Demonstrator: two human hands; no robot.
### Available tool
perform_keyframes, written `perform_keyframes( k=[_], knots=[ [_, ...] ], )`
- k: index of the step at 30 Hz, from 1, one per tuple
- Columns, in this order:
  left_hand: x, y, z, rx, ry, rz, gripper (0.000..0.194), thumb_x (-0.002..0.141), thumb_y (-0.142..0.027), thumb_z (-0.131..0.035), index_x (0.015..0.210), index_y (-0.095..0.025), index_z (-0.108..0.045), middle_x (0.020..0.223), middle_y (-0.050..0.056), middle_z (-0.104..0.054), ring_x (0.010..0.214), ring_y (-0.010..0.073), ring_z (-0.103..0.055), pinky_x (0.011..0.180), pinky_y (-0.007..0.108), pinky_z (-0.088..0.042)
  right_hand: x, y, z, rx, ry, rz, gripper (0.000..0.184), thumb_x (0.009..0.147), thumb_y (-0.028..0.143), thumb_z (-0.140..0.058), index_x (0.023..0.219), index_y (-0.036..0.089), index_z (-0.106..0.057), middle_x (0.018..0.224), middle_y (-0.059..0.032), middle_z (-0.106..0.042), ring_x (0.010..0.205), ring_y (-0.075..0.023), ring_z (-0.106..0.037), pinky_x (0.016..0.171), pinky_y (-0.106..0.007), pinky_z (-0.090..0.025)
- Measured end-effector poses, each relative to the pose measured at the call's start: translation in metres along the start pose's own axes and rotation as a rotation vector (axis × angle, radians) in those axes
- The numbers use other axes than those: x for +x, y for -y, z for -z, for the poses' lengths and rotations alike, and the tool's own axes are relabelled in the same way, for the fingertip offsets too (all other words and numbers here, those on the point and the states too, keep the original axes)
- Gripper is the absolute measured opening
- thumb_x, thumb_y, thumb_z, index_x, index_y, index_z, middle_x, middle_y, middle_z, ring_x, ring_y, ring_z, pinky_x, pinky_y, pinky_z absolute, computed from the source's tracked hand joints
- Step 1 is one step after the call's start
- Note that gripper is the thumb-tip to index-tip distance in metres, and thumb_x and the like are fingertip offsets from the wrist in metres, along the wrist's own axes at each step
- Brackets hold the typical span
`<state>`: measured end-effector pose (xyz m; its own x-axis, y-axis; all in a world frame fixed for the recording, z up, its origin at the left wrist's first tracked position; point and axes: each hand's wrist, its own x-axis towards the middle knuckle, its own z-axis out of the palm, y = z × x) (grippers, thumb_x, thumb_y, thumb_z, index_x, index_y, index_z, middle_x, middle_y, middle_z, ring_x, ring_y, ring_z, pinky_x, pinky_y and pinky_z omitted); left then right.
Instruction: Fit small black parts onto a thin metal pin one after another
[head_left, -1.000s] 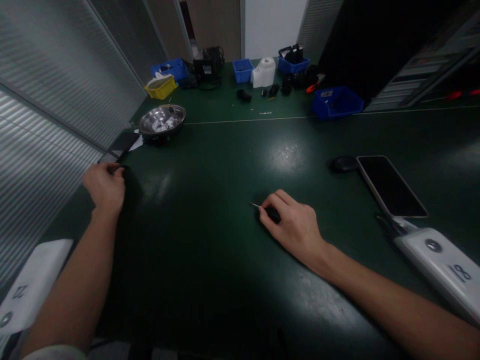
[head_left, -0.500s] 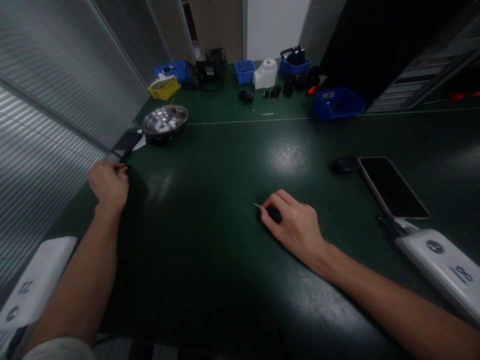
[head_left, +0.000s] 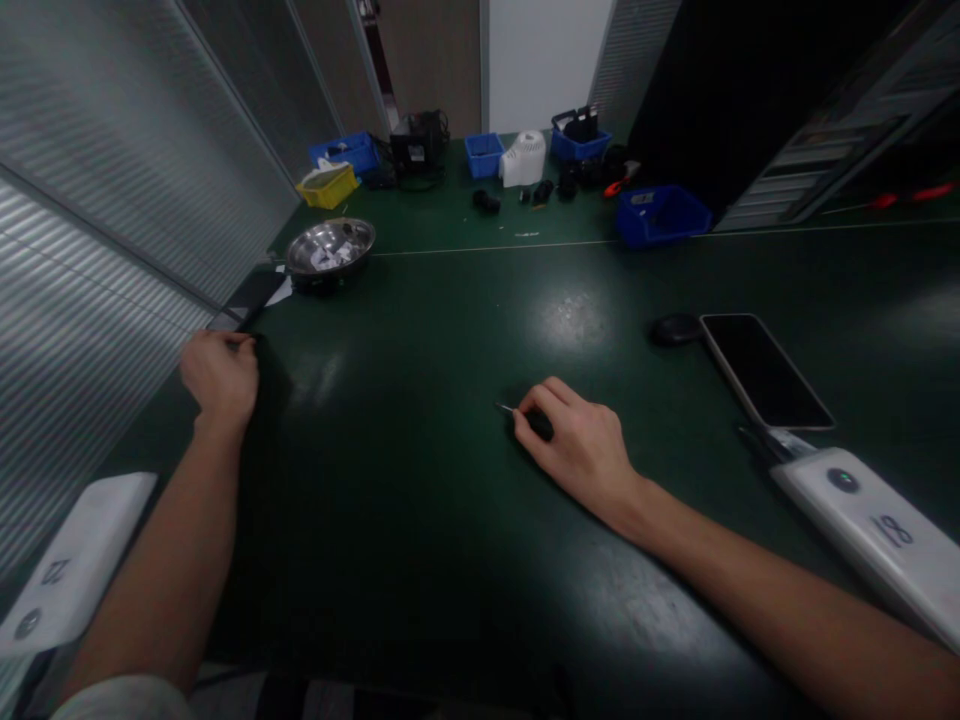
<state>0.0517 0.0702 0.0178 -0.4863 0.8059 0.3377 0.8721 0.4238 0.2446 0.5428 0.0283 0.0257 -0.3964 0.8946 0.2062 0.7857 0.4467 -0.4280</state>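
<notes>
My right hand [head_left: 577, 440] rests over the dark green table [head_left: 390, 420], thumb and forefinger pinched together. A thin, silvery pin-like piece [head_left: 505, 407] sticks out to the left from between those fingertips; its other end is hidden. Far to the left, my left hand [head_left: 221, 378] is closed near the table's edge by the blinds, fingers pressed together. Something small and dark shows at its fingertips, too unclear to name. Just beyond that hand lies a flat black object [head_left: 255, 295].
A metal bowl [head_left: 300, 262] with white scraps stands back left. Blue bins [head_left: 664, 215], a yellow bin [head_left: 330, 188] and a white plastic housing [head_left: 523, 160] line the rear. On the right are a black mouse [head_left: 675, 329], a phone [head_left: 765, 370] and a white power bank [head_left: 862, 510].
The camera view has shifted slightly, so the things on the right appear a little farther left. Both hands keep nearly the same pose and place on the table.
</notes>
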Motion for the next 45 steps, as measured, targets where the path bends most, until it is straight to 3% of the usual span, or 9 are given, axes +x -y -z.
perform_keyframes(
  k=[6,11,16,18,21,23,28,35,45],
  knots=[
    [-0.003,-0.003,0.001,0.018,-0.081,0.100,0.034,0.092,-0.034,-0.062,0.110,-0.007,-0.072,0.085,0.006,-0.056,0.077,0.0192,-0.040,0.080,0.033,-0.035,0.000,0.000,0.002,0.011,0.015,0.001,0.018,0.099,0.036,-0.053,0.095,0.022,-0.064,0.099,-0.0005,-0.065,0.068,-0.0114,-0.056,0.057,-0.026,-0.034],
    [-0.006,-0.027,0.008,-0.118,-0.074,-0.023,0.031,0.091,-0.035,-0.066,0.105,-0.008,-0.073,0.084,0.003,-0.060,0.076,0.0168,-0.049,0.083,0.033,-0.039,0.001,0.001,0.003,0.026,0.026,0.003,0.017,0.099,0.034,-0.053,0.095,0.022,-0.064,0.099,-0.0007,-0.065,0.069,-0.0116,-0.057,0.058,-0.026,-0.034],
    [-0.038,-0.105,0.010,-0.313,0.031,-0.349,0.027,0.094,-0.036,-0.065,0.108,-0.013,-0.070,0.111,0.006,-0.068,0.090,0.0172,-0.060,0.083,0.031,-0.047,0.001,0.001,0.001,0.054,0.006,0.018,0.018,0.099,0.036,-0.053,0.094,0.022,-0.063,0.099,-0.0008,-0.065,0.070,-0.0115,-0.057,0.058,-0.026,-0.034],
    [-0.066,-0.142,0.009,-0.414,0.163,-0.548,0.021,0.092,-0.034,-0.069,0.104,-0.017,-0.071,0.113,0.005,-0.069,0.098,0.0174,-0.063,0.087,0.031,-0.050,0.000,0.001,0.001,0.071,-0.001,0.024,0.017,0.099,0.036,-0.053,0.095,0.022,-0.063,0.099,-0.0004,-0.065,0.070,-0.0115,-0.057,0.058,-0.026,-0.034],
    [-0.113,-0.184,0.006,-0.665,0.448,-0.952,0.011,0.096,-0.023,-0.064,0.103,-0.017,-0.069,0.112,0.008,-0.069,0.103,0.0188,-0.064,0.091,0.034,-0.052,0.000,0.002,0.001,0.092,-0.015,0.028,0.017,0.099,0.035,-0.053,0.096,0.022,-0.063,0.098,-0.0004,-0.064,0.071,-0.0116,-0.058,0.060,-0.026,-0.036],
    [-0.134,-0.198,0.005,-0.712,0.546,-1.065,0.011,0.098,-0.019,-0.059,0.104,-0.017,-0.068,0.111,0.009,-0.068,0.102,0.0182,-0.064,0.089,0.034,-0.053,0.000,0.003,0.001,0.110,-0.017,0.028,0.018,0.100,0.035,-0.052,0.095,0.021,-0.063,0.096,-0.0008,-0.064,0.071,-0.0115,-0.058,0.061,-0.026,-0.037],
    [-0.142,-0.198,0.001,-0.711,0.570,-1.092,0.014,0.098,-0.020,-0.059,0.110,-0.018,-0.067,0.111,0.008,-0.068,0.105,0.0183,-0.064,0.092,0.034,-0.054,0.001,0.004,0.001,0.140,0.026,0.053,0.017,0.099,0.034,-0.052,0.096,0.021,-0.063,0.094,-0.0008,-0.065,0.067,-0.0109,-0.057,0.061,-0.026,-0.037],
    [-0.138,-0.195,0.004,-0.725,0.625,-1.000,0.029,0.098,-0.021,-0.061,0.126,-0.020,-0.064,0.116,0.009,-0.067,0.096,0.0162,-0.065,0.084,0.030,-0.056,0.002,0.002,0.000,0.132,0.042,0.059,0.016,0.098,0.034,-0.051,0.097,0.022,-0.063,0.093,-0.0005,-0.066,0.066,-0.0112,-0.056,0.060,-0.026,-0.036],
    [-0.138,-0.193,-0.002,-0.775,0.587,-1.013,0.026,0.098,-0.022,-0.061,0.123,-0.020,-0.068,0.116,0.010,-0.069,0.107,0.0186,-0.067,0.094,0.034,-0.057,0.002,0.002,0.001,0.135,0.032,0.048,0.015,0.096,0.032,-0.053,0.094,0.022,-0.063,0.093,-0.0005,-0.066,0.071,-0.0128,-0.059,0.063,-0.027,-0.039]
  ],
)
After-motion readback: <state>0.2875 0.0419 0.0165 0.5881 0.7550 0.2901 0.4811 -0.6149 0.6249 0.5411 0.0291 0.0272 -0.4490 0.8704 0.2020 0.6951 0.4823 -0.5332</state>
